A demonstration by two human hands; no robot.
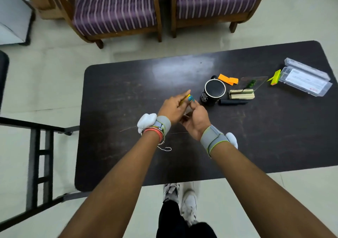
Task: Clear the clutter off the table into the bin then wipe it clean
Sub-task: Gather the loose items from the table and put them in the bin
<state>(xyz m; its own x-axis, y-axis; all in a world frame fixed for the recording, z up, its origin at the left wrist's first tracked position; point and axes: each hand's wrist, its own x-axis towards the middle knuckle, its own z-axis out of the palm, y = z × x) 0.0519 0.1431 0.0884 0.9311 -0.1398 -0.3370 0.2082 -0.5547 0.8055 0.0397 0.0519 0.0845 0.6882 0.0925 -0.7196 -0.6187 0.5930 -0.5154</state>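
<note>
Jutting from left hand (172, 108), thin yellow scrap (185, 98)

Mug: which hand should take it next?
Right, probably. The right hand is nearest the mug; the left hand holds a yellow scrap and would have to cross over.

The tabletop (128, 84) is dark brown, nearly black, with pale scuffs. The mug (213, 92) is black with a white rim and lettering. At its one o'clock lies orange paper (227, 79), at four o'clock a black marker (234, 102), and far toward three o'clock lime-green paper (275, 77). The left hand (172, 109) holds a yellow scrap (184, 99). The chair cushions (117, 9) are purple with thin pale stripes.
</note>
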